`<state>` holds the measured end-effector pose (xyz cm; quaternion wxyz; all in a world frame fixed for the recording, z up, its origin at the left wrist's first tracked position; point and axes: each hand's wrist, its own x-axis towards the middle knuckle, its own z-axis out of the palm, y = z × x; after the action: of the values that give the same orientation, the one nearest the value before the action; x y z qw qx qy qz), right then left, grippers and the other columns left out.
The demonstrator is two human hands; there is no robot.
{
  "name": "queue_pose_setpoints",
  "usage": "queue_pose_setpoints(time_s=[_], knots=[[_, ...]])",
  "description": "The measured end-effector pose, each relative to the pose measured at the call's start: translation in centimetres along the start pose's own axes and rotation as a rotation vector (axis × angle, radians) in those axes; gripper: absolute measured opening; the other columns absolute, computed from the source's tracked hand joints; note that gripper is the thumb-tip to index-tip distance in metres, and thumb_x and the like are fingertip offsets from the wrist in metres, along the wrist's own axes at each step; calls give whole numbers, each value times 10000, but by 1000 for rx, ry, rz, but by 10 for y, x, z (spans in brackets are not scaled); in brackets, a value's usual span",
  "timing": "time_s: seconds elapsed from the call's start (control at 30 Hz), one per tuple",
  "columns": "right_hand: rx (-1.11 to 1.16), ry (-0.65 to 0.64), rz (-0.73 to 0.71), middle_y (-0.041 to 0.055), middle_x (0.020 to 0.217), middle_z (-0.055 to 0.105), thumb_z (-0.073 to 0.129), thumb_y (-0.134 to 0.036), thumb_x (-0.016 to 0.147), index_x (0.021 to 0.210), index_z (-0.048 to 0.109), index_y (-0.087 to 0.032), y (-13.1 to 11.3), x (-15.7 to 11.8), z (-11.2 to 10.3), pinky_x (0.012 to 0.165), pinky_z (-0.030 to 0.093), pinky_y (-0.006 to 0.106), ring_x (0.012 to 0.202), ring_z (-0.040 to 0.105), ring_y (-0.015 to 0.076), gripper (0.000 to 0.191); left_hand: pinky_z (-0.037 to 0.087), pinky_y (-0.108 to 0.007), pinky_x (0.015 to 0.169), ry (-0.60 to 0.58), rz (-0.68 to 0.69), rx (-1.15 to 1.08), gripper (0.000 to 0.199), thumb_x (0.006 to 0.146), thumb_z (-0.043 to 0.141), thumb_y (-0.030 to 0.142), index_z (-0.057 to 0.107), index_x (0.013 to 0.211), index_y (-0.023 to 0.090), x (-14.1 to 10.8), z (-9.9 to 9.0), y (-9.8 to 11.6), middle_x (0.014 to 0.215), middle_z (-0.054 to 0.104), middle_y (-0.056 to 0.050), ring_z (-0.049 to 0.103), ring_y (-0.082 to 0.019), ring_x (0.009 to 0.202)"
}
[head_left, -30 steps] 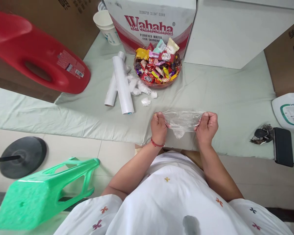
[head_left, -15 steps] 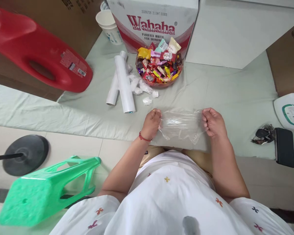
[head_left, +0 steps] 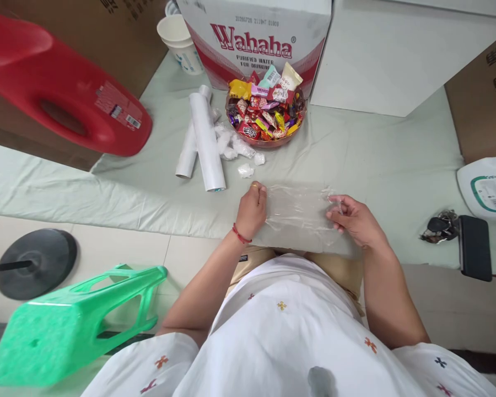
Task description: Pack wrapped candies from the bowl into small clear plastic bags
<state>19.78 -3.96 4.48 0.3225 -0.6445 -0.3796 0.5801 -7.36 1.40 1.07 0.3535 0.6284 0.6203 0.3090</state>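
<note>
A clear sheet of plastic film (head_left: 297,207) stretches between my two hands, low over the near edge of the cloth-covered table. My left hand (head_left: 253,209), with a red cord at the wrist, is closed on the film's left end. At the right end, my right hand (head_left: 351,218) has its thumb and fingers on the film's edge, in a looser pinch than the left. Just beyond the film lie crumpled pieces of clear plastic (head_left: 245,170). Two white tubes (head_left: 208,143) lie crossed, one over the other, to the left of these pieces.
A bowl of wrapped candies (head_left: 268,140) stands before a Wahaha carton (head_left: 248,27). White cups (head_left: 179,44) and a red jug (head_left: 91,105) are at left. Keys (head_left: 440,226), a phone (head_left: 474,248) and a white bottle (head_left: 490,187) lie at right. A green stool (head_left: 45,336) is on the floor.
My right hand has loosened from a fist into a finger pinch and turned at the film's right end. The film looks less taut. My left hand keeps its grip.
</note>
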Motion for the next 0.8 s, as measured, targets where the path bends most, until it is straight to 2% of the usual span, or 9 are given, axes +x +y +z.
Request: queue_pose_setpoints(time_s=[0.17,0.23,0.33,0.37,0.43,0.5,0.63,0.7,0.8], knots=[[-189,-118,43,-14,768,636,857,-510,688,1109,669,-216,12,-12,-37,528,462,286,591,573,141,548,357,-322,627,-149,73,229,171,1061,344,256,400,900,250,-11,-6,2,680,515,-1,592,-233,657],[-374,-52,1,14,734,653,795,-553,740,1041,701,-212,4,-11,-53,591,498,328,627,593,177,464,354,-317,611,-159,89,270,170,1072,314,275,427,949,244,-19,-4,3,673,525,0,608,-240,648],[-663,240,-279,84,908,726,663,-546,873,1112,731,-240,-28,-1,-58,748,544,408,796,653,242,394,368,-306,605,-170,158,276,208,1084,281,302,447,974,242,-30,0,6,679,551,0,624,-230,641],[-723,229,-413,103,1020,737,631,-518,910,1171,724,-253,-41,6,-53,832,546,437,907,668,265,384,372,-303,604,-180,189,269,223,1088,272,311,451,974,243,-33,1,7,678,557,2,623,-224,634],[-786,-28,-657,111,1193,727,604,-494,942,1229,716,-265,-65,25,-33,1023,488,493,1140,634,300,383,381,-298,604,-207,262,248,251,1095,252,328,458,980,242,-38,2,8,683,572,3,622,-212,625],[-791,-381,-751,99,1284,707,649,-489,909,1282,701,-267,-81,48,-7,1136,403,504,1346,521,317,438,397,-294,615,-230,344,227,272,1101,239,342,468,996,237,-40,3,7,726,611,-8,634,-203,641],[-829,-917,-517,67,1097,751,709,-452,845,1210,744,-222,-93,92,27,1020,468,399,1184,611,280,434,419,-291,635,-236,376,267,291,1106,225,336,486,1039,228,-40,0,2,817,677,-37,678,-202,707],[-833,-977,-410,51,982,746,685,-456,859,1092,772,-191,-96,109,31,905,490,349,976,655,231,364,425,-294,644,-249,297,342,290,1108,228,318,497,1061,221,-38,-1,2,832,693,-46,701,-212,749],[-780,-834,-451,41,962,723,680,-467,855,974,767,-180,-104,128,34,834,472,310,876,633,189,323,432,-303,647,-300,112,492,296,1108,239,297,519,1104,199,-34,-1,7,849,711,-68,723,-237,805]])
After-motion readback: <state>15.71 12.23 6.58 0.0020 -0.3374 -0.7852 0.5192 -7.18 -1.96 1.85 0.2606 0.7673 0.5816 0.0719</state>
